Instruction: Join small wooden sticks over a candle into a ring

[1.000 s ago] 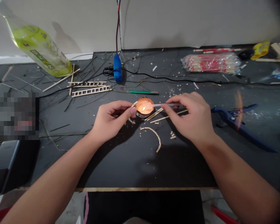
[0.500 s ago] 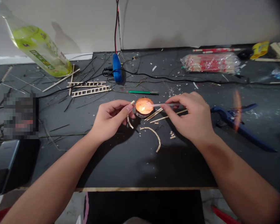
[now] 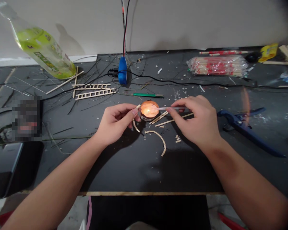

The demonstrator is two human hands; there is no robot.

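Thumb and fingers of my left hand [image 3: 116,119] pinch a short piece of pale wooden stick [image 3: 138,106] just left of a small round candle [image 3: 146,117], which burns with a lit flame inside its cup. From the right, my right hand [image 3: 194,118] grips a thin translucent stick [image 3: 163,108], its tip over the cup near the flame. Below the left fingers a curved strip of little wooden segments [image 3: 135,127] is partly hidden. Another curved strip [image 3: 163,142] lies on the table in front of the candle. Thin wooden sticks [image 3: 174,119] rest beneath my right fingers.
Behind the candle lie a green-handled knife [image 3: 145,95], two small wooden ladders [image 3: 96,93] and a blue device with cables [image 3: 122,72]. A drink bottle [image 3: 45,56] stands back left. Blue-handled pliers [image 3: 242,123] and bagged sticks [image 3: 216,66] are right.
The view has shifted slightly, so the table items appear a little further right. Both hands keep their hold, and the translucent stick stays over the candle.
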